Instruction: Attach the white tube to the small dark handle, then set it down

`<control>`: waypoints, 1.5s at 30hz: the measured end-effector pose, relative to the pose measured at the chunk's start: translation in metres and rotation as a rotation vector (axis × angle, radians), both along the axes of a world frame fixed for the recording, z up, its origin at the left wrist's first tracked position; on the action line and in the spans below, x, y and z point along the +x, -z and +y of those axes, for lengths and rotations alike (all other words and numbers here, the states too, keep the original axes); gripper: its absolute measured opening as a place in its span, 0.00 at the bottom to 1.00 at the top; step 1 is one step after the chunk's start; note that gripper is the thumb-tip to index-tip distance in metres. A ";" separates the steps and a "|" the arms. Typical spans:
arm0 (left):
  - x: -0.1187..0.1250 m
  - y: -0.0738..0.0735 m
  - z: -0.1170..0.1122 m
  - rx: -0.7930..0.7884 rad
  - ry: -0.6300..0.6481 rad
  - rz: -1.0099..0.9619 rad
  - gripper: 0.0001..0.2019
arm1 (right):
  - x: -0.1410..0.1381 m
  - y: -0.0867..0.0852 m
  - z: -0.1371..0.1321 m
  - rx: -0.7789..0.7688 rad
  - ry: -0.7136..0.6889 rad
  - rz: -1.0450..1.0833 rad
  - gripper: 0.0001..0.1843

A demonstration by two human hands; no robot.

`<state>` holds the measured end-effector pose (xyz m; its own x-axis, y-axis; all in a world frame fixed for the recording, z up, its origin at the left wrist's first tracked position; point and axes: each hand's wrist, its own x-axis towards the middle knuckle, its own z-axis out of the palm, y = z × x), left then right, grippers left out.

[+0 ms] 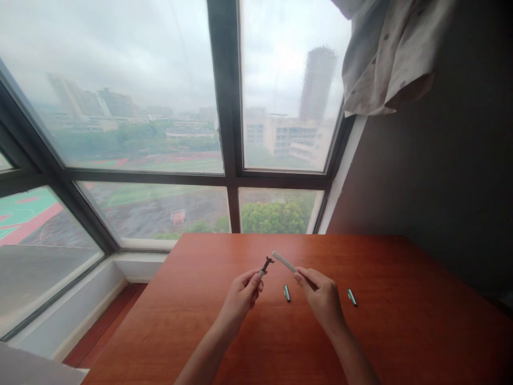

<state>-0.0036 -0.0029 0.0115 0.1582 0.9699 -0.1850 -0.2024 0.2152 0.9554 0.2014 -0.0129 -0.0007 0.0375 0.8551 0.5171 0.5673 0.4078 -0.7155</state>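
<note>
Between the fingertips of my left hand [241,291] is a razor neck [266,263], a short grey piece with a dark forked tip pointing up and to the right. My right hand [324,295] pinches a pale grey, tube-like razor handle [284,261] by its lower end. The handle's free end slants up to the left and comes close to the forked tip, with a small gap seeming to separate them. One green and black razor cartridge [286,293] lies on the table between my hands. Another razor cartridge [352,297] rests to the right of my right hand.
Both hands are above a reddish-brown wooden table [192,331]. Beyond its far edge stands a large window with dark frames [230,184]. A light buttoned cloth [385,64] hangs at the upper right, before a dark wall [441,171].
</note>
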 end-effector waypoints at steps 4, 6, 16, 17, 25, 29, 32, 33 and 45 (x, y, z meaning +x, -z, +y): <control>-0.001 0.001 0.001 0.008 0.003 -0.004 0.22 | -0.001 0.000 0.000 -0.001 -0.027 -0.016 0.13; -0.001 0.001 0.001 0.011 0.012 -0.005 0.23 | -0.001 0.001 0.000 -0.002 -0.002 -0.016 0.13; -0.004 0.004 0.005 0.021 0.000 -0.014 0.25 | -0.002 -0.002 -0.001 -0.019 -0.034 0.000 0.12; -0.004 0.004 0.005 0.022 0.001 -0.015 0.25 | -0.002 -0.002 -0.001 -0.014 -0.018 -0.004 0.12; -0.003 0.001 0.005 0.022 -0.024 -0.018 0.25 | -0.002 -0.001 -0.001 -0.015 -0.028 -0.008 0.13; -0.003 0.001 0.004 0.018 -0.020 -0.012 0.25 | -0.001 0.000 0.000 -0.014 -0.014 -0.010 0.13; -0.002 0.000 0.003 0.017 -0.018 -0.013 0.25 | 0.000 0.001 0.000 -0.001 0.013 -0.012 0.13; -0.002 0.000 0.002 0.018 -0.019 -0.013 0.25 | 0.000 0.000 0.000 0.002 0.008 -0.013 0.13; -0.003 0.000 0.003 0.011 -0.027 -0.019 0.23 | 0.000 -0.002 0.000 0.023 0.002 -0.054 0.15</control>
<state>-0.0071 -0.0002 0.0115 0.1351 0.9758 -0.1718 -0.2263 0.1992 0.9535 0.2013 -0.0130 0.0013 0.0112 0.8430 0.5377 0.6055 0.4223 -0.6746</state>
